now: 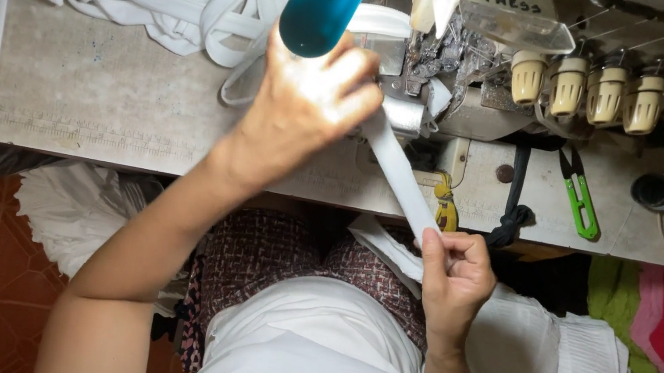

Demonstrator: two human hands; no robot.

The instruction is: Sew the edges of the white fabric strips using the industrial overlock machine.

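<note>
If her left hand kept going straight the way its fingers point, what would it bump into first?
Probably the sewing machine. The left hand rests on the white strip with its fingers aimed right at the needle area, very close already; height is hard to judge from above.

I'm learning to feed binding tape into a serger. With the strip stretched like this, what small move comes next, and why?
Probably ease the right hand forward, feeding the white strip toward the sewing machine. The strip runs taut from that hand to the left hand, which presses it down beside the machine.
</note>
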